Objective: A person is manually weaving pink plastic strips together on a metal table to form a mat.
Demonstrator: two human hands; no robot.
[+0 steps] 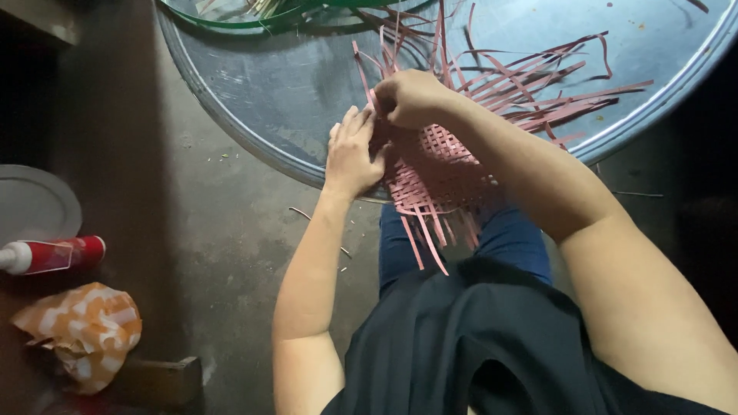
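A partly woven mat of pink strips [442,165] lies over my knees and the near rim of a large round metal tray [254,92]. Loose pink strip ends [538,81] fan out from it across the tray. My left hand [352,154] presses flat on the mat's left edge, fingers together. My right hand [411,98] is closed just above it, pinching a pink strip at the mat's upper left corner. My right forearm crosses over the weave.
Green strips [254,15] lie at the tray's far edge. On the concrete floor to the left are a round grey lid [34,204], a red and white bottle [50,255] on its side, an orange and white bag [81,330] and a wooden block [157,380].
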